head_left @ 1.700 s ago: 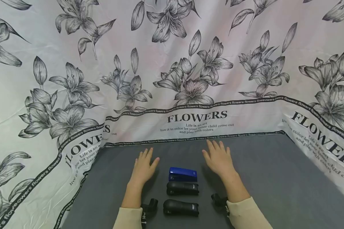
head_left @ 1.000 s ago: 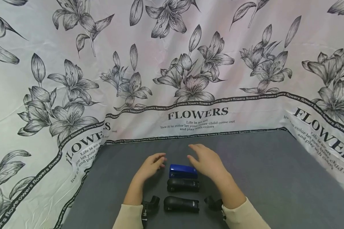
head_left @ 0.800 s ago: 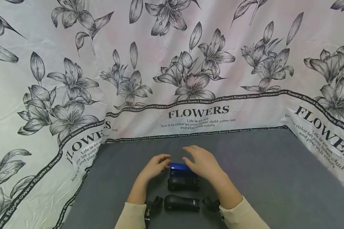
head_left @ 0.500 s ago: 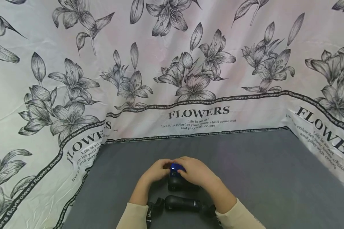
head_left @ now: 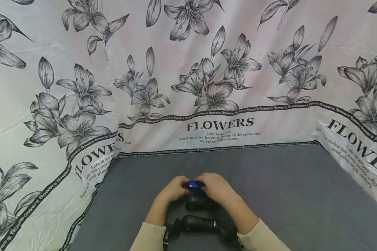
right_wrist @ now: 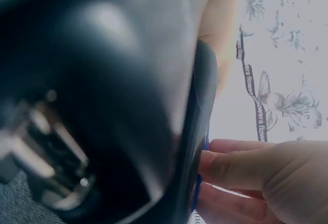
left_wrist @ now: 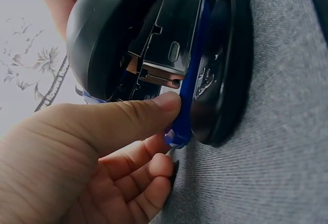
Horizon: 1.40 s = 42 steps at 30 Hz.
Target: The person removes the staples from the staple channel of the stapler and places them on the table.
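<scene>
In the head view a blue stapler (head_left: 195, 185) lies between both hands, farthest from the person. My left hand (head_left: 175, 189) pinches its left end; the left wrist view shows the thumb on the blue base (left_wrist: 190, 98) and the other fingers curled beneath. At the right end my right hand (head_left: 217, 188) grips it, covering much of that side. Only a thin blue edge shows past the black stapler in the right wrist view, beside the right thumb and fingers (right_wrist: 241, 175). Just nearer than the blue one sits a black stapler (head_left: 199, 203), partly under the right hand's shadow.
A second black stapler (head_left: 201, 223) lies closer to the person, between the wrists with their dark camera mounts. All rest on a grey cloth surface (head_left: 279, 195). Behind and at the sides hangs a white curtain (head_left: 163, 134) with flower prints.
Both hands came inward from beside the staplers, with fingers spread at first, and took hold of the blue stapler's ends. The black staplers stay in place.
</scene>
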### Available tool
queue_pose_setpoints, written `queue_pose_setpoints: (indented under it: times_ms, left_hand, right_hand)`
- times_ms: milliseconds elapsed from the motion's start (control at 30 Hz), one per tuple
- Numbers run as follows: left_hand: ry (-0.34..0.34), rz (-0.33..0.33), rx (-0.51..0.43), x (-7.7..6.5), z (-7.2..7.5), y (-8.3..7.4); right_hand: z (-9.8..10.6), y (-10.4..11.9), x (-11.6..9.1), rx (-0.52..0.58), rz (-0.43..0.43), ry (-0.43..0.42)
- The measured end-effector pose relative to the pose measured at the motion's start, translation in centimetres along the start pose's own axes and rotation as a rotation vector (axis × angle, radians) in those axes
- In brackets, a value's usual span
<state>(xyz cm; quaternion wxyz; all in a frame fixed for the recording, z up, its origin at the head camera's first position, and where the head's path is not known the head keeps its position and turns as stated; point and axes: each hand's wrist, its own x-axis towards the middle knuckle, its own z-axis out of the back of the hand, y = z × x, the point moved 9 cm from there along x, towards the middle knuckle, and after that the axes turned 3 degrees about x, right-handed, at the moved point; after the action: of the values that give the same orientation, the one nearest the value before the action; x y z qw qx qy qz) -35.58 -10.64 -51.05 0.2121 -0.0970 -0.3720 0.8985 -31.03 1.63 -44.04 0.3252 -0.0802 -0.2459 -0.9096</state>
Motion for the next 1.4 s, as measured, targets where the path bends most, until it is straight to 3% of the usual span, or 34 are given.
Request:
queue_pose_setpoints:
  times_ms: [400,1000,1400]
  left_hand:
    - [0.013,0.024,0.04,0.0,0.0,-0.3]
    - [0.007,0.006,0.06,0.1,-0.1,-0.5]
    - [-0.004,0.021,0.052,0.0,-0.3,-0.2]
  right_hand:
    - [0.0,-0.9,0.3,0.043,-0.018,0.012]
    - [3.4,-5.5,-0.7,0.309,-0.257,0.052]
    - [4.6,-7.9,-1.9,0.39,-0.301,0.084]
